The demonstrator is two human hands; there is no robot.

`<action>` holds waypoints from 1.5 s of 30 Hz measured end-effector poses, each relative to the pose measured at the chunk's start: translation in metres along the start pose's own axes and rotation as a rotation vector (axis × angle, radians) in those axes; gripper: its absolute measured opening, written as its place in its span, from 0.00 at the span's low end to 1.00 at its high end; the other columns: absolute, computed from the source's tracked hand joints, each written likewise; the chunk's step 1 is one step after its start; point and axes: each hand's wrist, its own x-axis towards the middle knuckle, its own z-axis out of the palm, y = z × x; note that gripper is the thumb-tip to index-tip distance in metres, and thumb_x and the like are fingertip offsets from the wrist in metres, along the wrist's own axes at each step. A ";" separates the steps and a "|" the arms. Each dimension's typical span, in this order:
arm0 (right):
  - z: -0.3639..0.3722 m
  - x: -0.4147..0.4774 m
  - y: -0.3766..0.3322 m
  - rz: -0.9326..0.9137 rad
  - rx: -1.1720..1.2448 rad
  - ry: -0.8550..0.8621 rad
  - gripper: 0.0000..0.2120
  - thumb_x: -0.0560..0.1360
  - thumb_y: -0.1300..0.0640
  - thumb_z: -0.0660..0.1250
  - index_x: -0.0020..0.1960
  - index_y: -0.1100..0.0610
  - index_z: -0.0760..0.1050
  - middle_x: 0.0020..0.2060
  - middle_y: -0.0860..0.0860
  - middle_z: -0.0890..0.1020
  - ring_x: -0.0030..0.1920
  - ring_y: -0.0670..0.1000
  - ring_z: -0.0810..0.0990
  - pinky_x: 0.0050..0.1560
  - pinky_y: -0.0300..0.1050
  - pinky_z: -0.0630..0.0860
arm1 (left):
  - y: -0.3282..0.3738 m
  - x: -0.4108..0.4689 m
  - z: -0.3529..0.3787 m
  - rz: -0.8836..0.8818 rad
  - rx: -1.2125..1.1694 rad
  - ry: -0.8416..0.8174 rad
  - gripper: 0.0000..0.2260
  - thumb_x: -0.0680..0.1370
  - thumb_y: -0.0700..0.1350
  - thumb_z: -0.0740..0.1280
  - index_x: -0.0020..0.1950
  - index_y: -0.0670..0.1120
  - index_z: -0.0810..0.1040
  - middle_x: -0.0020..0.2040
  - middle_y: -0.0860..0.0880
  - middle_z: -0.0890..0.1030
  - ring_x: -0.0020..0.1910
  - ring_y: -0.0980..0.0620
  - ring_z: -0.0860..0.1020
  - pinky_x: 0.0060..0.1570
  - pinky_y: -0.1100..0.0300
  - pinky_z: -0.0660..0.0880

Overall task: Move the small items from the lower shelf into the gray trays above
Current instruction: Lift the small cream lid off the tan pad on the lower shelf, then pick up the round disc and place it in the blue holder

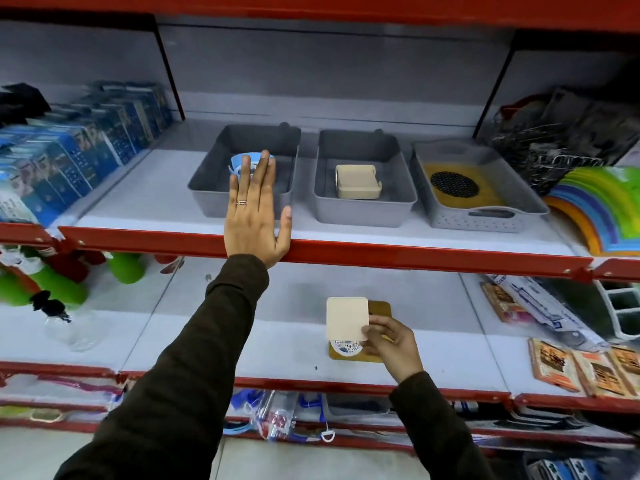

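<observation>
Three gray trays stand on the upper shelf. The left tray (207, 188) holds a light blue round item (242, 159), partly hidden by my left hand (254, 211), which is stretched flat over the tray's front wall with fingers apart. The middle tray (363, 213) holds a beige square holder (356, 181). The right tray (485, 216) holds a brown mat with a black round grid (453, 184). On the lower shelf my right hand (391, 344) pinches a cream square coaster (346, 318) above brown coasters (379, 304), one with a blue-white round design (346, 348).
Blue boxes (69, 157) fill the upper shelf's left, wire items (554, 140) and rainbow-coloured pieces (599, 206) its right. The red shelf edge (415, 259) runs between levels. Green bottles (69, 285) and packaged goods (554, 362) flank the lower shelf.
</observation>
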 end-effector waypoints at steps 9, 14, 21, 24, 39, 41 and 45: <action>-0.007 -0.044 -0.093 -0.203 0.044 -0.085 0.08 0.73 0.68 0.70 0.51 0.62 0.80 0.45 0.61 0.84 0.32 0.53 0.84 0.34 0.40 0.82 | -0.001 -0.004 -0.007 -0.020 -0.045 -0.118 0.32 0.79 0.56 0.49 0.80 0.43 0.48 0.81 0.43 0.51 0.81 0.44 0.49 0.79 0.52 0.41; -0.003 -0.039 -0.158 -0.355 0.054 -0.099 0.09 0.73 0.68 0.70 0.52 0.61 0.80 0.45 0.58 0.84 0.34 0.54 0.85 0.38 0.41 0.84 | -0.002 -0.004 -0.007 -0.019 -0.062 -0.127 0.33 0.79 0.56 0.50 0.80 0.41 0.50 0.81 0.43 0.52 0.81 0.43 0.50 0.79 0.53 0.39; 0.023 0.095 -0.260 -0.366 -0.216 0.106 0.04 0.72 0.67 0.71 0.46 0.62 0.79 0.45 0.59 0.83 0.38 0.55 0.83 0.39 0.46 0.85 | -0.004 0.000 0.000 -0.029 -0.036 -0.107 0.34 0.78 0.56 0.52 0.80 0.42 0.49 0.81 0.42 0.53 0.80 0.43 0.51 0.79 0.55 0.38; 0.037 0.147 -0.265 -0.318 -0.582 0.234 0.06 0.69 0.60 0.75 0.44 0.60 0.82 0.46 0.59 0.86 0.44 0.59 0.85 0.51 0.55 0.83 | -0.005 0.001 0.002 -0.021 -0.037 -0.070 0.34 0.77 0.56 0.54 0.80 0.42 0.50 0.80 0.42 0.54 0.80 0.42 0.52 0.79 0.54 0.39; 0.032 -0.015 -0.124 -0.782 -0.591 0.052 0.15 0.73 0.46 0.68 0.34 0.55 0.79 0.27 0.46 0.81 0.28 0.44 0.78 0.33 0.35 0.75 | -0.004 0.000 0.009 -0.008 -0.006 0.033 0.34 0.76 0.54 0.56 0.79 0.40 0.57 0.80 0.41 0.58 0.80 0.41 0.53 0.79 0.52 0.41; 0.032 0.009 -0.060 -0.571 -0.799 0.020 0.16 0.72 0.41 0.64 0.37 0.53 0.80 0.31 0.45 0.84 0.32 0.43 0.81 0.40 0.41 0.80 | -0.004 0.000 0.009 -0.011 -0.007 0.043 0.34 0.76 0.54 0.56 0.79 0.40 0.57 0.80 0.41 0.58 0.80 0.40 0.54 0.78 0.52 0.41; 0.022 0.068 0.031 -0.029 -1.239 -0.122 0.24 0.72 0.38 0.64 0.62 0.52 0.75 0.60 0.53 0.79 0.56 0.55 0.80 0.54 0.44 0.77 | -0.004 0.000 0.010 -0.027 0.011 0.050 0.34 0.76 0.55 0.55 0.79 0.40 0.57 0.80 0.41 0.58 0.80 0.40 0.54 0.78 0.52 0.40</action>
